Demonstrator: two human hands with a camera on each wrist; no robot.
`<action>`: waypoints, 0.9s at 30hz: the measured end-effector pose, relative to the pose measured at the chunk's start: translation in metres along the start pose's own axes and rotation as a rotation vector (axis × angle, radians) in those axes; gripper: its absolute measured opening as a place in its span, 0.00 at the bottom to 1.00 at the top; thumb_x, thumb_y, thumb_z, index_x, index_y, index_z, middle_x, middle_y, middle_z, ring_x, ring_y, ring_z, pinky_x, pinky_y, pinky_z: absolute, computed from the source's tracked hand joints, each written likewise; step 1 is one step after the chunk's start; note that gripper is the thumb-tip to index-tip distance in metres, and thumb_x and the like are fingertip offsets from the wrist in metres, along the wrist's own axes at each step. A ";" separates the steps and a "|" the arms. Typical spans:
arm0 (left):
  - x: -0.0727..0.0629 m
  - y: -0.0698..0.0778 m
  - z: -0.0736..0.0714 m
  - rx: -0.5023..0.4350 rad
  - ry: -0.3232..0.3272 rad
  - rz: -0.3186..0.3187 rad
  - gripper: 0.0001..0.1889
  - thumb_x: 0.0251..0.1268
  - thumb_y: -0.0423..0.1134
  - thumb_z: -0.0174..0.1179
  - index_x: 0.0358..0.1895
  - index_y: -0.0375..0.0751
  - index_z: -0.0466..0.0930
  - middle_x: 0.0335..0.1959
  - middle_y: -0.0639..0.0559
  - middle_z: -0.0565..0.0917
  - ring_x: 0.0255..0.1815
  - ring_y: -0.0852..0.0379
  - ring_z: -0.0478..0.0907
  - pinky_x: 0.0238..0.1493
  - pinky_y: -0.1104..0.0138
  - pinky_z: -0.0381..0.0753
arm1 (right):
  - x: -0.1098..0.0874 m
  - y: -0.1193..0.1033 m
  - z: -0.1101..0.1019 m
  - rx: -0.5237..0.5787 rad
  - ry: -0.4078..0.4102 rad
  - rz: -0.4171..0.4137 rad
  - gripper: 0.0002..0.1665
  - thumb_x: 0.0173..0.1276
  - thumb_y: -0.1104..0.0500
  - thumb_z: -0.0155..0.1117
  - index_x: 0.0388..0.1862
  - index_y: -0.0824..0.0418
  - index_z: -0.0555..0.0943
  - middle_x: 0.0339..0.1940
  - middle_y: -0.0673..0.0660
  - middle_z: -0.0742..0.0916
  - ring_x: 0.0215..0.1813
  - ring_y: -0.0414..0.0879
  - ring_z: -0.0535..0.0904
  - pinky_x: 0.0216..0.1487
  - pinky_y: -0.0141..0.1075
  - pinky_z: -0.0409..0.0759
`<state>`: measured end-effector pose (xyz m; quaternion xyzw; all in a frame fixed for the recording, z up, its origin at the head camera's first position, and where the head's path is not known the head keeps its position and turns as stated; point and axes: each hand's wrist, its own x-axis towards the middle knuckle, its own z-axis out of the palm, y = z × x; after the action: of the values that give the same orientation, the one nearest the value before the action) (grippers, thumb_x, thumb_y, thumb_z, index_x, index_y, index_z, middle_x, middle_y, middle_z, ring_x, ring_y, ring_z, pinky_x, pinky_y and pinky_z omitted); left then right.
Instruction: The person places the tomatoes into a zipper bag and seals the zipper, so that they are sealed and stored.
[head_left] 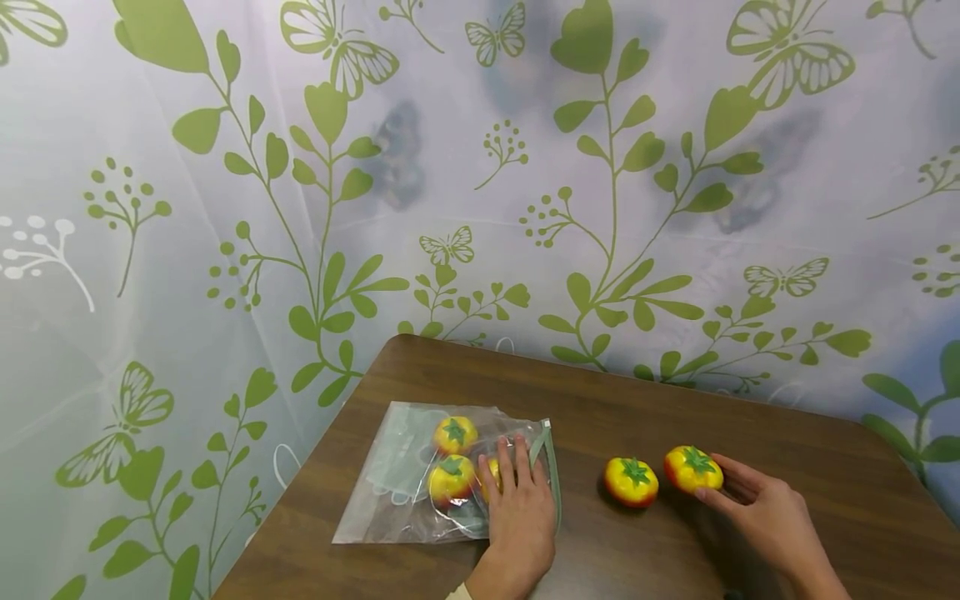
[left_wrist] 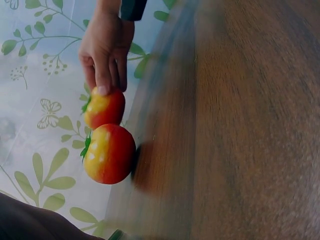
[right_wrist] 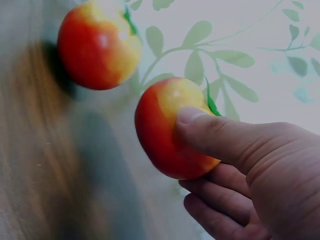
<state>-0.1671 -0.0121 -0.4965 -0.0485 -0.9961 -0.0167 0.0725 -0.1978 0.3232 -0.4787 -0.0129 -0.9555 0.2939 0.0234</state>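
My right hand (head_left: 772, 512) pinches a yellow-and-red tomato (head_left: 686, 468) between thumb and fingers; its green leafy top faces up in the head view. In the right wrist view, the thumb presses on the side of this tomato (right_wrist: 167, 135). A second, similar tomato (head_left: 630, 483) sits on the table just left of it. My left hand (head_left: 517, 521) rests with straight fingers on a clear plastic bag (head_left: 367, 517). Two tomatoes show inside the bag, and a third (head_left: 483, 477) is partly hidden by the left fingers.
The brown wooden table (head_left: 600, 554) meets a hanging cloth (head_left: 480, 200) printed with green leaves and butterflies along its back edge. A pale green strip (head_left: 552, 475) runs along the bag's right end.
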 end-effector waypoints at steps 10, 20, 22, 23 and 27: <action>0.000 0.000 0.000 0.000 0.004 -0.005 0.46 0.46 0.43 0.87 0.75 0.45 0.79 0.87 0.38 0.65 0.88 0.33 0.59 0.82 0.32 0.59 | -0.015 -0.019 -0.021 -0.014 -0.109 -0.005 0.52 0.69 0.34 0.78 0.78 0.68 0.76 0.72 0.77 0.82 0.62 0.66 0.90 0.44 0.42 0.92; 0.000 0.001 -0.002 0.001 0.011 -0.006 0.48 0.42 0.45 0.89 0.74 0.45 0.80 0.87 0.38 0.66 0.88 0.33 0.60 0.82 0.32 0.60 | -0.021 -0.047 -0.020 0.018 -0.116 -0.122 0.43 0.65 0.41 0.83 0.73 0.61 0.83 0.66 0.71 0.88 0.57 0.55 0.93 0.45 0.38 0.92; 0.001 0.002 -0.002 0.005 0.019 -0.008 0.48 0.42 0.45 0.89 0.74 0.45 0.80 0.86 0.38 0.66 0.87 0.33 0.61 0.81 0.32 0.60 | -0.021 -0.051 -0.017 0.027 -0.111 -0.149 0.42 0.64 0.41 0.84 0.72 0.59 0.84 0.65 0.68 0.89 0.55 0.52 0.94 0.45 0.36 0.92; 0.001 0.002 -0.001 0.009 0.023 -0.008 0.48 0.42 0.46 0.89 0.74 0.45 0.80 0.86 0.38 0.66 0.87 0.33 0.61 0.81 0.32 0.61 | -0.020 -0.054 -0.016 0.035 -0.116 -0.158 0.42 0.63 0.42 0.85 0.72 0.59 0.85 0.65 0.68 0.89 0.56 0.51 0.94 0.46 0.36 0.92; 0.001 0.003 0.000 0.015 0.033 -0.009 0.48 0.42 0.46 0.89 0.74 0.45 0.80 0.86 0.39 0.67 0.87 0.33 0.62 0.81 0.32 0.61 | -0.016 -0.062 -0.009 0.070 -0.135 -0.188 0.41 0.63 0.44 0.85 0.72 0.59 0.84 0.66 0.67 0.89 0.58 0.53 0.93 0.49 0.38 0.92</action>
<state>-0.1679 -0.0090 -0.4960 -0.0432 -0.9950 -0.0104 0.0891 -0.1816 0.2758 -0.4371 0.0972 -0.9410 0.3239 -0.0130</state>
